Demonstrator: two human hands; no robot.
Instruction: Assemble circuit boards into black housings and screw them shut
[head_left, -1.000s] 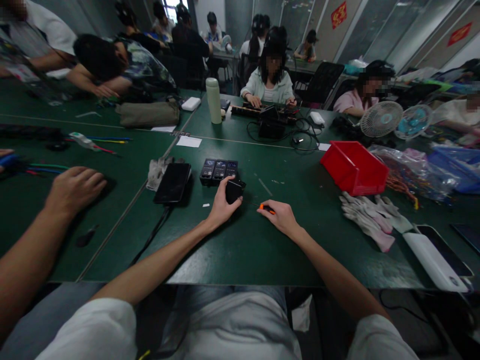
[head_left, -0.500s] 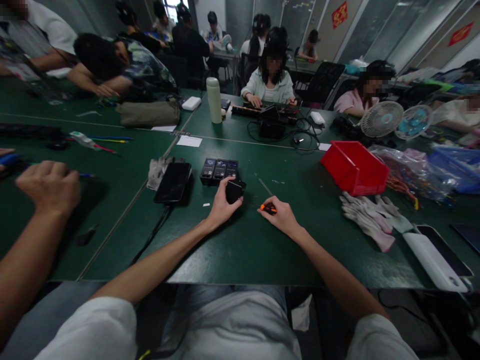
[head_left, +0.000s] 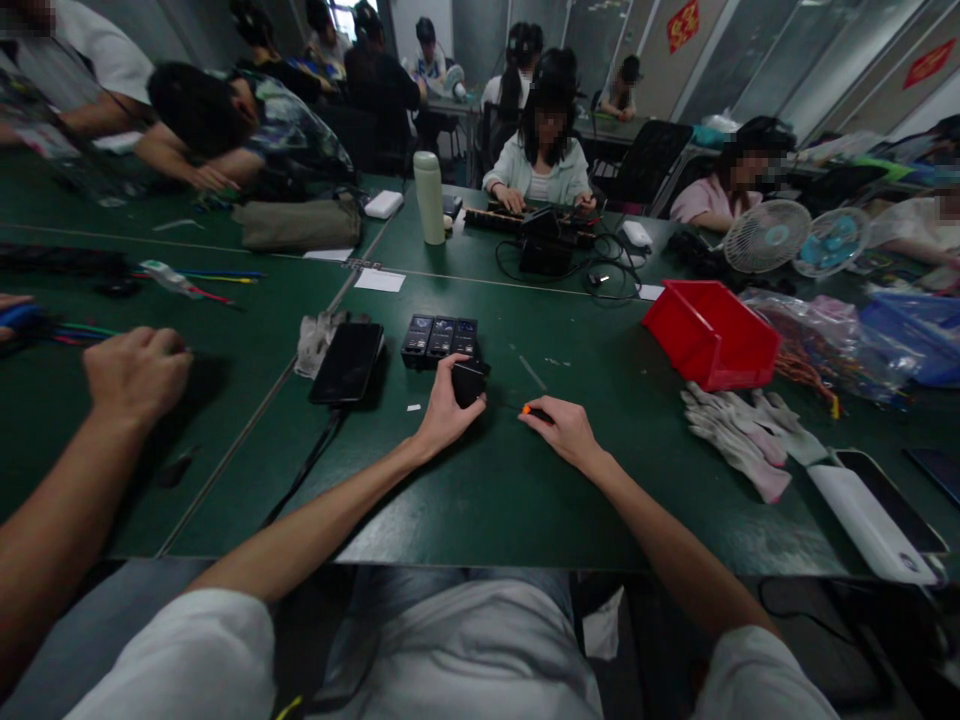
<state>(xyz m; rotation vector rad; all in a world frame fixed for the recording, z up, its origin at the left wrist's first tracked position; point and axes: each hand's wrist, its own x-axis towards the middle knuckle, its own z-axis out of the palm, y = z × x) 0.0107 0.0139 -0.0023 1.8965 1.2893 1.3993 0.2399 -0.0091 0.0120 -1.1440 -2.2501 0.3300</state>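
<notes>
Much green table (head_left: pixel 495 505) from your hands to its near edge, left hand (head_left: pixel 442 418) clasping black box (head_left: pixel 470 381), right hand (head_left: pixel 564 432) pinching orange-handled screwdriver (head_left: pixel 529 409).

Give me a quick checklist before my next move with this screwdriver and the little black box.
1. Grip of left hand on small black box: ok.
2. Grip of right hand on orange-handled screwdriver: ok.
3. Screwdriver tip seated on the box: cannot tell.
4. Gap between neighbour's hand and the box: ok.
5. Gap between black phone and left hand: ok.
</notes>
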